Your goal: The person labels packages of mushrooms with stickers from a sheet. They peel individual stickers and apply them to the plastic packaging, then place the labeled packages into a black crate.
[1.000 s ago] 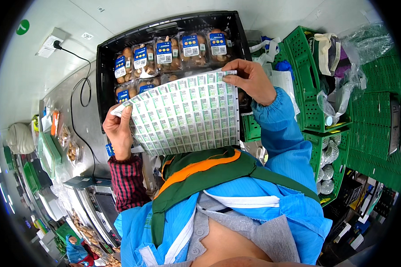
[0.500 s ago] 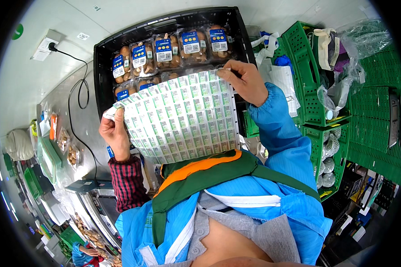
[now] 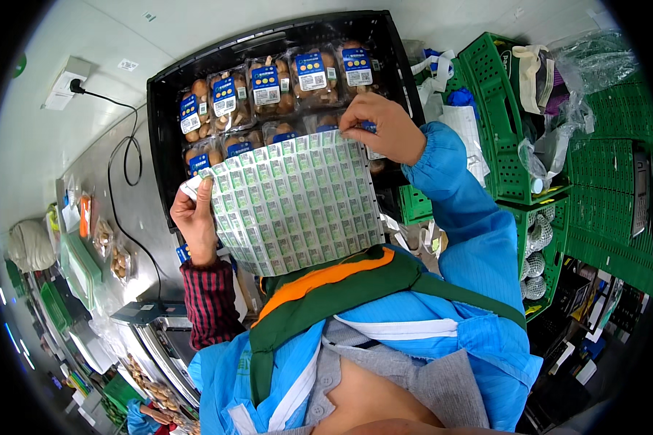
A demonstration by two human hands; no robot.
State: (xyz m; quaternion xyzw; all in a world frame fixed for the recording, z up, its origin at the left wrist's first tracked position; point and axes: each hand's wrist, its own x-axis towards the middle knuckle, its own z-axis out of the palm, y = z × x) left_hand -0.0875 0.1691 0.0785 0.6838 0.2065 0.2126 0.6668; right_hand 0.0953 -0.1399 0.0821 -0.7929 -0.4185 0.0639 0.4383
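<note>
A sheet of small green-and-white stickers [image 3: 297, 199] hangs between my hands, in front of my green and orange apron. My left hand [image 3: 194, 221] pinches its upper left corner between thumb and fingers. At the upper right corner my right hand [image 3: 384, 127] has its thumb and fingertips closed on the sheet's edge. Behind the sheet stands a black crate [image 3: 283, 32] with rows of mushroom packs [image 3: 272, 87] in clear wrap with blue and white labels. The sheet hides the lower part of the crate and some of the nearer packs.
Green crates [image 3: 490, 109] stack up on the right, holding bags and plastic wrap; a lower one has net-wrapped round items [image 3: 535, 264]. A black cable [image 3: 112, 210] runs from a wall socket box [image 3: 67, 83] on the left. Another person's hand [image 3: 156, 415] shows at lower left.
The sticker sheet has come slightly down and toward me, showing more of the second row of packs. My right hand has shifted a little left, its fingers still on the sheet's edge.
</note>
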